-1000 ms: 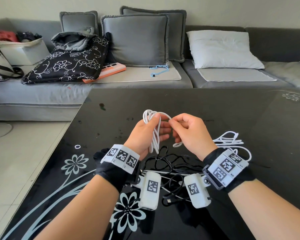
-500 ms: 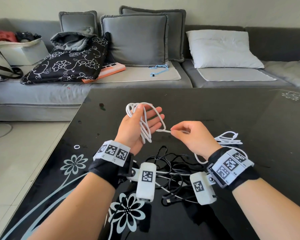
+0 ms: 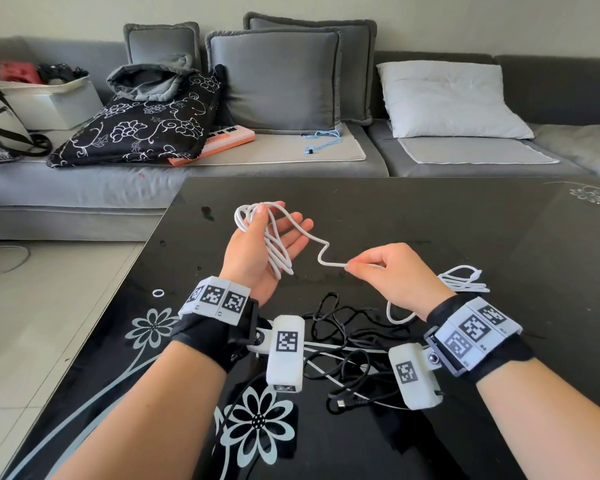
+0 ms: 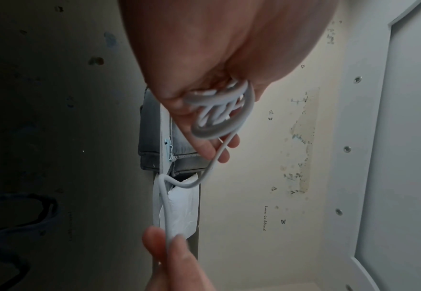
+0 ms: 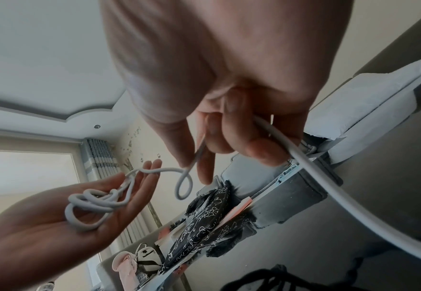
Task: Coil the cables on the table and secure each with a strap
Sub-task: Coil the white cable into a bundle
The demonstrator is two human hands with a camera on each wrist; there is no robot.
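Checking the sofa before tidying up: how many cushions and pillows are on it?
4: small grey cushion back left, two large grey cushions centre, one behind the other, white pillow right. Others may be hidden.

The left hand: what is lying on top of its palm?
Several loops of the white cable lie on the left hand, the thumb over them. One strand runs to the right hand, which pinches it. The coil hides the palm beneath.

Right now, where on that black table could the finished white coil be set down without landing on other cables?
The table shows bare glass on its far half, between the hands and the sofa, and at the right side beyond the spare white loops. It is crowded just before the wrists, where the black cables lie tangled. The near left corner holds only printed flowers.
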